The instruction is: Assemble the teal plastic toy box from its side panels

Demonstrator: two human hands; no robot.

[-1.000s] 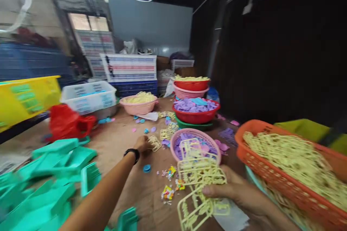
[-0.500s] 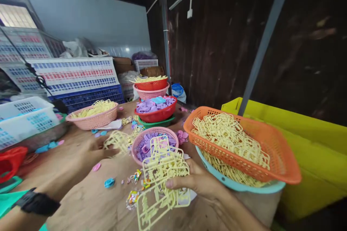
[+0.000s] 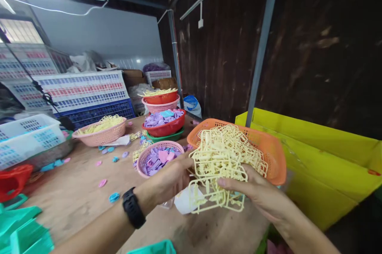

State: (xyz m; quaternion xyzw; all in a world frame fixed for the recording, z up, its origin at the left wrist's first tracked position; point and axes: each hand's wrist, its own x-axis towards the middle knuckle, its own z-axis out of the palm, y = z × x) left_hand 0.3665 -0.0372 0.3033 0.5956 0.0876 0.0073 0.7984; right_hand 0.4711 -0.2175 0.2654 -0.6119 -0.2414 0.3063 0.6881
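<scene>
Between both hands is a stack of pale yellow plastic sprue frames, thin rectangular grids with small moulded parts in them. My right hand grips the stack from the right, thumb across the front. My left hand closes on its left edge; part of its fingers is hidden behind the frames. Directly behind, an orange basket bears a heap of similar frames, partly covered by the stack. A pink round basket of purple pieces stands beyond my left hand.
A red basket of purple pieces stands farther back, near stacked baskets. Another pink basket holds yellow frames. White crates line the back left; a yellow bin stands right. Teal trays lie front left.
My left hand has moved right from the loose yellow frames on the table to the stack in my right hand. The stack is now before the orange basket. The view has shifted.
</scene>
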